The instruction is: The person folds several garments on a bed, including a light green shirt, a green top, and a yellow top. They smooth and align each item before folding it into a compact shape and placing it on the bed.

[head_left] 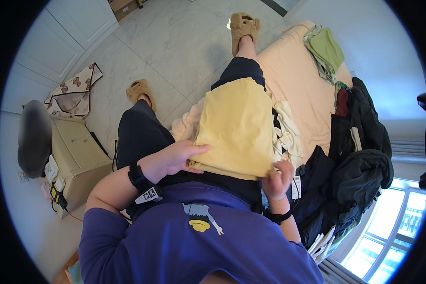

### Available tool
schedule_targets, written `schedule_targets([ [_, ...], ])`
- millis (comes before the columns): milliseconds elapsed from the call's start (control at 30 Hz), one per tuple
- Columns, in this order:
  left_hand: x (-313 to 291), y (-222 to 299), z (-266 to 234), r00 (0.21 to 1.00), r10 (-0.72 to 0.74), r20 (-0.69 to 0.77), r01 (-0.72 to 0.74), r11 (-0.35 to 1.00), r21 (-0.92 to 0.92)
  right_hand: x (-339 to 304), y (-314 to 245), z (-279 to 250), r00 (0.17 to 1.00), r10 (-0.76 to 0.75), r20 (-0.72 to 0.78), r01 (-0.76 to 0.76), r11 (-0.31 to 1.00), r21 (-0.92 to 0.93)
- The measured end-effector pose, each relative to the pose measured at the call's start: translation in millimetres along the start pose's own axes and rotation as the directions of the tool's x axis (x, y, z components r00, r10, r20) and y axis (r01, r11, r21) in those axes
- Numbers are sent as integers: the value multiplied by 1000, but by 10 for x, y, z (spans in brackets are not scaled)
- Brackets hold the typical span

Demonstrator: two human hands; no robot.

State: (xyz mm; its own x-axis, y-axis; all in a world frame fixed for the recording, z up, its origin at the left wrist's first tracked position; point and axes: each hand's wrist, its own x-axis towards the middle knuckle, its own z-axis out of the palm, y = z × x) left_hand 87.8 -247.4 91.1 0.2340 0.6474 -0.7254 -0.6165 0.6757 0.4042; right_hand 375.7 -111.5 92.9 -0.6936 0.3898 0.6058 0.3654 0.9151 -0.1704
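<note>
A pale yellow folded cloth garment [234,128], perhaps a shirt, lies flat across my right thigh and lap. My left hand [177,157] grips its near left corner, thumb on top and fingers underneath. At the near right corner, my right hand [277,181] is closed, with its curled fingertips at the garment's edge. Just beyond that hand lie crumpled cream-white clothes [288,135], and a white tag [296,187] hangs beside it. Some pale pink cloth [188,122] shows between my legs, partly hidden by the yellow garment.
I sit on a bed with a peach sheet [293,80]. Folded green clothes [326,49] lie at its far right, and a heap of dark clothes [350,184] is piled to my right. A cream cabinet [78,146] and a patterned fabric bin [75,92] stand on the left.
</note>
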Motion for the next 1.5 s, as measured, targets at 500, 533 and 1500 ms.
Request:
schedule_targets([
  [500, 175, -213, -34, 992, 125, -4, -125, 992, 5, -424, 146, 161, 930, 367, -14, -366, 930, 44],
  [533, 191, -205, -52, 988, 157, 16, -157, 988, -15, -437, 160, 125, 937, 343, -65, -341, 939, 41],
  [1500, 1174, 1059, -390, 899, 420, -124, -432, 896, -105, 57, 920, -156, 505, 134, 853, -863, 49, 503],
])
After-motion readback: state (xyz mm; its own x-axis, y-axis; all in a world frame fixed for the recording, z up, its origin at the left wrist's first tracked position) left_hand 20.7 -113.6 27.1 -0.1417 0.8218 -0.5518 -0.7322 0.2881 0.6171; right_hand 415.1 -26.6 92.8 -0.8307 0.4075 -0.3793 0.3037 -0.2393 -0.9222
